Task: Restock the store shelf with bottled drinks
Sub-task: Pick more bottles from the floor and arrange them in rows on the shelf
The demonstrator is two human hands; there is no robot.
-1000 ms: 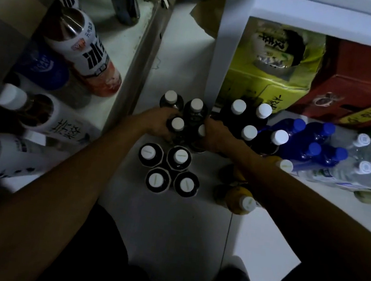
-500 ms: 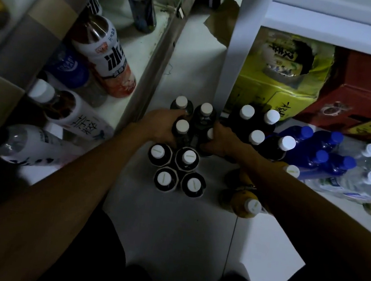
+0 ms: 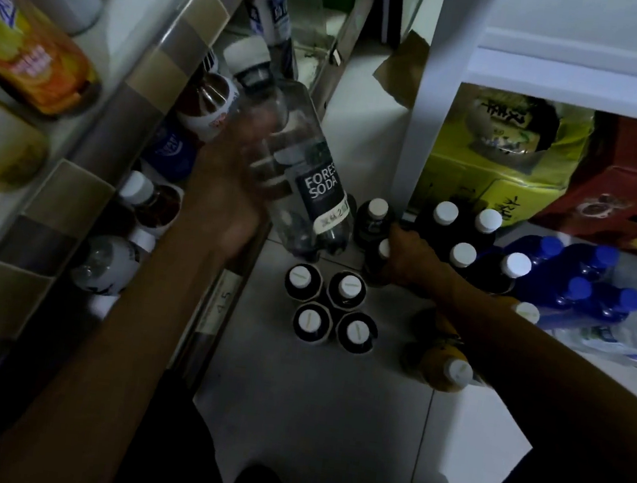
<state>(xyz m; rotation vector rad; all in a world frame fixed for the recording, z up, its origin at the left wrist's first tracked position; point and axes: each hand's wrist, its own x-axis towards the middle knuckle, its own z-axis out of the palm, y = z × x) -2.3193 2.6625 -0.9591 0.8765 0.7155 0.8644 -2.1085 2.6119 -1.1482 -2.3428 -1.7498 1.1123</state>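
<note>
1. Our left hand (image 3: 230, 198) grips a clear soda bottle (image 3: 299, 158) in mid-air, tilted, with its cap toward the shelf (image 3: 149, 72).
2. Our right hand (image 3: 413, 259) curls round a dark white-capped bottle (image 3: 382, 249) — it stands on the floor (image 3: 309, 400).

Left hand (image 3: 231, 186) motion-blurred; its fingers on the clear plastic soda bottle with dark label (image 3: 301, 175) not resolvable. Label text curves out of sight after "FORES". Right hand (image 3: 407, 258) covers most of the dark white-capped bottle (image 3: 382, 248) it grips. Yellow bottle (image 3: 444, 363) partly hidden under right forearm (image 3: 516, 346). Shelf price tag (image 3: 221, 301): small print illegible.
</note>
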